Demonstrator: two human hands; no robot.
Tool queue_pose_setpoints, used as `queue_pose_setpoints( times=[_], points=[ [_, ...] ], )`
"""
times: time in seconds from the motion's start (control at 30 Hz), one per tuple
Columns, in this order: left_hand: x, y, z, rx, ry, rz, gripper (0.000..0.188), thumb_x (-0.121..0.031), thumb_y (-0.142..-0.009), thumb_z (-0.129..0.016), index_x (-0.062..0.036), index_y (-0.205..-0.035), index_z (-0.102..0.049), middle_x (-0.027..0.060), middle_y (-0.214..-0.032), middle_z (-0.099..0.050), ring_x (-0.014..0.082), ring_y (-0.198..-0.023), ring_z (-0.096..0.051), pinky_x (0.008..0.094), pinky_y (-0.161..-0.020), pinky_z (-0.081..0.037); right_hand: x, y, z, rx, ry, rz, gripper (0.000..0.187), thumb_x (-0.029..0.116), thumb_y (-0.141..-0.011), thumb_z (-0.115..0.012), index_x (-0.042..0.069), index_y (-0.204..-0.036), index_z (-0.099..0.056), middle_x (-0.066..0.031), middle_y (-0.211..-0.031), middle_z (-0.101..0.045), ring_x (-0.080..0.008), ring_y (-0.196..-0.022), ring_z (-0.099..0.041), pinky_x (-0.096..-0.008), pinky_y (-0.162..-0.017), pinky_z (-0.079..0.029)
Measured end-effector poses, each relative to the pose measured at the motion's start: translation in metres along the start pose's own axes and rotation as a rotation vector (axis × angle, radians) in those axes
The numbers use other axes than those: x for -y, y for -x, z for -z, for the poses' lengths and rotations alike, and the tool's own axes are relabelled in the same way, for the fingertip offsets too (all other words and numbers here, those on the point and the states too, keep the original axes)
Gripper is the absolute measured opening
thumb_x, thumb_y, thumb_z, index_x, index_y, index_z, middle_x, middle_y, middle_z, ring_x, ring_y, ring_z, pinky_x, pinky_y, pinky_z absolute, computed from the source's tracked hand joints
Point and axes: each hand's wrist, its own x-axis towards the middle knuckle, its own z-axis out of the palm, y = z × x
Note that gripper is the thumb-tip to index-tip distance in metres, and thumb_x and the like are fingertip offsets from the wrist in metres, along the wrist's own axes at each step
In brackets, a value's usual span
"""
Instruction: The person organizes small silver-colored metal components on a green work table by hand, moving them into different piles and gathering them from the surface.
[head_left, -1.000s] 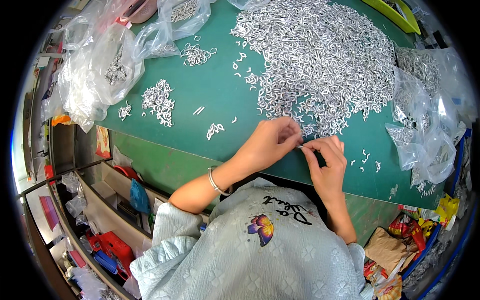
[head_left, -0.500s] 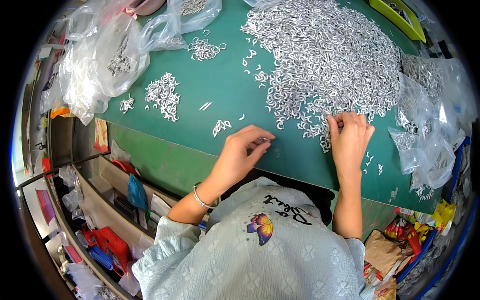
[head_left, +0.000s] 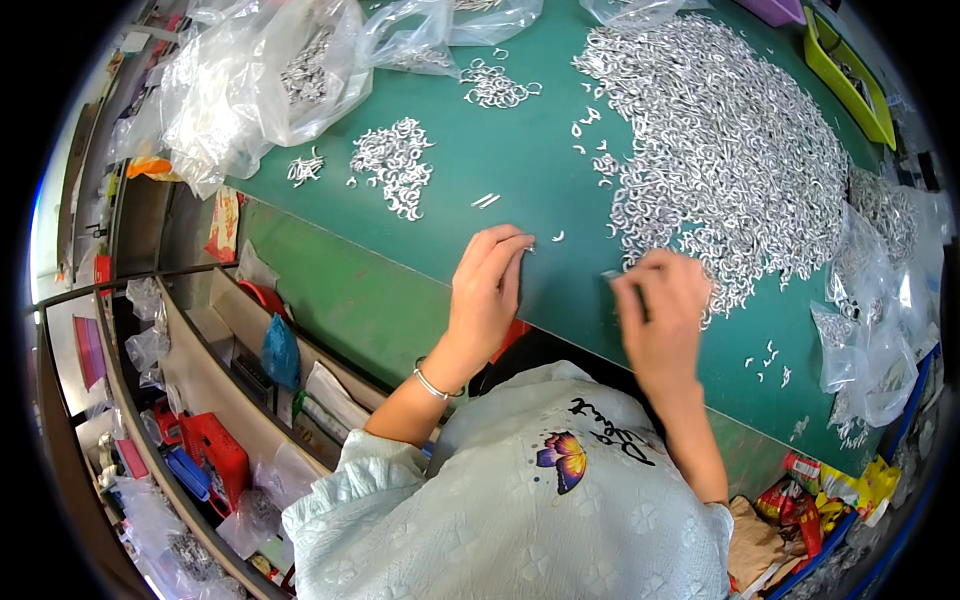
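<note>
My left hand (head_left: 487, 285) rests at the near edge of the green table, fingers bent down and drawn together. A small silvery piece shows at its fingertips, but whether it is gripped or lies under them I cannot make out. My right hand (head_left: 665, 315), a little blurred, is closed in a pinch on a small silvery metal piece (head_left: 612, 275). It hovers at the near left fringe of a big pile of small curved metal pieces (head_left: 730, 150). Between the hands, farther off, lies one loose curved piece (head_left: 558, 237).
Smaller heaps of metal pieces (head_left: 395, 165) and two thin pins (head_left: 486, 201) lie on the green table (head_left: 560, 130). Clear plastic bags (head_left: 240, 90) stand at the far left, others (head_left: 880, 330) at the right. A yellow-green tray (head_left: 850, 80) is at the far right; open shelving (head_left: 240, 380) stands lower left.
My right hand has drawn left, away from the pile, with a small metal piece. My left hand has moved left over the spot of a small cluster and turned downward. The view has shifted.
</note>
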Motion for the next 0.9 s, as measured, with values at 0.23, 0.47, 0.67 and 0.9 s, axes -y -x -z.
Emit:
queue_pose_setpoints(
  times=[0.23, 0.47, 0.67, 0.9],
  points=[
    [0.001, 0.003, 0.001, 0.018, 0.079, 0.008, 0.030, 0.014, -0.079, -0.063, 0.0004, -0.106, -0.065, 0.0135, -0.107, -0.064, 0.0306, -0.101, -0.062, 0.0360, -0.084, -0.051, 0.025, -0.015, -0.052, 0.120, -0.078, 0.090, 0.013, 0.008, -0.079, -0.072, 0.004, -0.086, -0.063, -0.0065, -0.095, -0.056, -0.0245, -0.091, -0.052, -0.0389, -0.080, -0.037],
    [0.000, 0.005, 0.008, 0.105, -0.055, -0.061, 0.044, 0.000, -0.075, -0.075, -0.0021, -0.117, -0.062, 0.0137, -0.121, -0.060, 0.0354, -0.115, -0.056, 0.0426, -0.097, -0.045, 0.011, -0.028, -0.050, 0.101, -0.040, 0.156, 0.024, 0.006, -0.079, -0.069, 0.003, -0.103, -0.066, -0.0075, -0.105, -0.060, -0.0255, -0.097, -0.055, -0.0388, -0.080, -0.041],
    [0.007, 0.007, -0.003, 0.141, -0.033, -0.045, 0.034, -0.001, -0.075, -0.075, -0.0012, -0.107, -0.062, 0.0139, -0.118, -0.056, 0.0362, -0.116, -0.053, 0.0448, -0.098, -0.043, 0.004, -0.020, -0.043, 0.179, 0.078, 0.197, 0.020, 0.005, -0.079, -0.069, 0.003, -0.098, -0.067, -0.0069, -0.103, -0.061, -0.0249, -0.098, -0.056, -0.0375, -0.081, -0.042],
    [0.008, 0.004, 0.003, 0.102, -0.027, -0.055, 0.032, 0.005, -0.077, -0.070, -0.0013, -0.108, -0.063, 0.0134, -0.112, -0.059, 0.0342, -0.111, -0.055, 0.0452, -0.095, -0.044, -0.019, 0.006, -0.005, 0.120, 0.048, 0.110, 0.025, 0.008, -0.082, -0.070, 0.004, -0.106, -0.067, -0.0079, -0.117, -0.062, -0.0288, -0.114, -0.055, -0.0408, -0.091, -0.042]
  ],
)
